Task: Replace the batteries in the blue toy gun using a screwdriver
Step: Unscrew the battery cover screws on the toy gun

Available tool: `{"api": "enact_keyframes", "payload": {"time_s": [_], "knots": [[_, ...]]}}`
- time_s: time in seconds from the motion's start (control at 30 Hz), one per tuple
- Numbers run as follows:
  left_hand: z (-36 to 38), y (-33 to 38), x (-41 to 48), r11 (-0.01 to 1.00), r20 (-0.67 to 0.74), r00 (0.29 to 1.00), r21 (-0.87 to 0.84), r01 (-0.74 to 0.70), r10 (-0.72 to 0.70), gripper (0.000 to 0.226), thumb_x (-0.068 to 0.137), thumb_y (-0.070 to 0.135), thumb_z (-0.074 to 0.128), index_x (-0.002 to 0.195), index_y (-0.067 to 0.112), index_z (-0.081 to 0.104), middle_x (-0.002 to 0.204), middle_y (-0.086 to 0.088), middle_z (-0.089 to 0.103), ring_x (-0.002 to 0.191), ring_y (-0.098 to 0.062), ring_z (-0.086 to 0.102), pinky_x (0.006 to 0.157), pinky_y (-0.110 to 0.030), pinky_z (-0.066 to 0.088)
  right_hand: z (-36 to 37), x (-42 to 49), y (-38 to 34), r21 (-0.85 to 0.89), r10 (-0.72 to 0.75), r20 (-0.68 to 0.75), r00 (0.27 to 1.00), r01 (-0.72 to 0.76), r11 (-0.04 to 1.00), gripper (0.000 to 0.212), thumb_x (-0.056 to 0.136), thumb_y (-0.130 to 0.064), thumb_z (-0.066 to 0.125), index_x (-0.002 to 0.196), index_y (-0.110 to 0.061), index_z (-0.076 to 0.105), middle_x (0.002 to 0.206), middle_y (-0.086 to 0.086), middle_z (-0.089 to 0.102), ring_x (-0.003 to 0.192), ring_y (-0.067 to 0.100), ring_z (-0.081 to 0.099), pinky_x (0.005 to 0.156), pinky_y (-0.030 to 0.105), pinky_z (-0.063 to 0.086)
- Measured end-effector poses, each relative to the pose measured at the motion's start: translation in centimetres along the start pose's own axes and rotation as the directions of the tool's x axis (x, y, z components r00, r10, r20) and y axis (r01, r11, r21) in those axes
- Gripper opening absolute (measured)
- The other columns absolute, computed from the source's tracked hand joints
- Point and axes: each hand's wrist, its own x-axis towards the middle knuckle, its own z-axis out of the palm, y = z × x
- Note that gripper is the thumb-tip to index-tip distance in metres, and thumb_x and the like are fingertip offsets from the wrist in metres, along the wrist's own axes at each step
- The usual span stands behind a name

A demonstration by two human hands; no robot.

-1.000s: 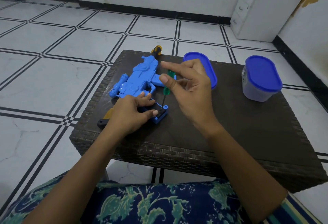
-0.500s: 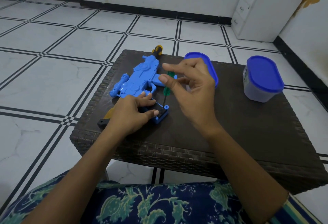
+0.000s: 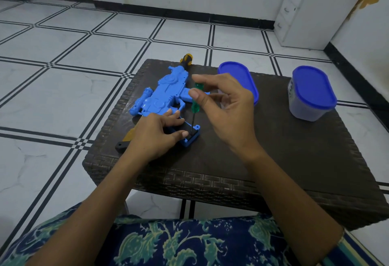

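The blue toy gun (image 3: 166, 89) lies on its side on the dark wicker table (image 3: 273, 156), its grip end toward me. My left hand (image 3: 155, 137) rests on the grip and holds it down, thumb at the black battery cover (image 3: 192, 134). My right hand (image 3: 225, 105) pinches the green handle of a small screwdriver (image 3: 195, 102) between thumb and fingertips. The screwdriver stands nearly upright with its tip on the battery cover.
A blue lid (image 3: 240, 79) lies behind my right hand, with whatever is under it hidden. A lidded blue container (image 3: 311, 95) stands at the right. A yellow-black handle (image 3: 186, 60) pokes out behind the gun. A yellow and black object (image 3: 126, 140) lies under my left wrist.
My right thumb and fingers have shifted slightly round the screwdriver handle. The left hand and the gun stay put.
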Motion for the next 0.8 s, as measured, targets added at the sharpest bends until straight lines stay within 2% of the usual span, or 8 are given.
{"api": "enact_keyframes", "payload": {"time_s": [0.07, 0.2, 0.33, 0.47, 0.63, 0.8], "knots": [[0.0, -0.04, 0.02, 1.0, 0.002, 1.0, -0.008, 0.002, -0.002, 0.043, 0.075, 0.025, 0.078, 0.116, 0.019, 0.068, 0.131, 0.009, 0.057, 0.129, 0.005, 0.038, 0.109, -0.021, 0.026, 0.01, -0.08, 0.22, 0.01, 0.021, 0.008, 1.0, -0.021, 1.0, 0.024, 0.088, -0.002, 0.068, 0.11, -0.01, 0.069, 0.101, 0.004, 0.07, 0.093, 0.012, 0.066, 0.076, 0.027, 0.055], [-0.03, -0.07, -0.06, 1.0, 0.006, 1.0, -0.012, -0.001, 0.001, 0.042, 0.075, 0.025, 0.078, 0.116, 0.02, 0.068, 0.132, 0.009, 0.057, 0.129, 0.005, 0.037, 0.11, -0.023, 0.027, 0.17, -0.37, 0.07, -0.016, 0.017, 0.028, 0.999, -0.017, 1.0, 0.023, 0.088, -0.006, 0.067, 0.109, -0.014, 0.068, 0.102, 0.0, 0.071, 0.098, 0.018, 0.066, 0.081, 0.043, 0.057], [-0.04, 0.0, -0.08, 1.0, 0.003, 1.0, -0.016, -0.001, 0.001, 0.041, 0.075, 0.024, 0.078, 0.115, 0.02, 0.068, 0.131, 0.009, 0.057, 0.127, 0.007, 0.037, 0.108, -0.021, 0.026, 0.29, -0.43, -0.37, -0.042, -0.003, -0.012, 1.0, 0.003, 0.999, 0.025, 0.079, -0.014, 0.08, 0.099, -0.02, 0.065, 0.091, -0.01, 0.066, 0.09, 0.013, 0.065, 0.076, 0.034, 0.056], [0.05, -0.05, -0.01, 1.0, -0.007, 1.0, -0.018, -0.008, 0.008, 0.042, 0.074, 0.023, 0.079, 0.115, 0.019, 0.068, 0.13, 0.008, 0.058, 0.127, 0.006, 0.039, 0.106, -0.018, 0.026, 0.22, -0.21, -0.07, -0.006, 0.028, -0.02, 0.999, -0.028, 1.0, 0.021, 0.084, -0.005, 0.075, 0.102, -0.012, 0.067, 0.093, 0.003, 0.071, 0.092, 0.015, 0.07, 0.074, 0.027, 0.056], [-0.04, -0.05, -0.04, 1.0, -0.003, 1.0, -0.02, -0.011, 0.011, 0.043, 0.074, 0.024, 0.079, 0.115, 0.019, 0.068, 0.131, 0.009, 0.057, 0.128, 0.005, 0.039, 0.108, -0.021, 0.027, 0.1, -0.32, -0.1, 0.03, 0.046, -0.015, 0.999, -0.045, 0.999, 0.019, 0.087, -0.002, 0.07, 0.105, -0.008, 0.066, 0.098, 0.01, 0.072, 0.095, 0.018, 0.07, 0.076, 0.034, 0.06], [-0.07, -0.07, 0.0, 1.0, 0.0, 1.0, -0.01, -0.004, 0.004, 0.043, 0.074, 0.024, 0.079, 0.116, 0.02, 0.067, 0.131, 0.01, 0.057, 0.129, 0.004, 0.039, 0.108, -0.021, 0.027, -0.31, -0.02, -0.46, 0.065, 0.049, -0.069, 0.996, -0.044, 0.997, 0.019, 0.087, 0.0, 0.069, 0.105, -0.006, 0.065, 0.097, 0.013, 0.072, 0.093, 0.021, 0.071, 0.075, 0.035, 0.06]]}}
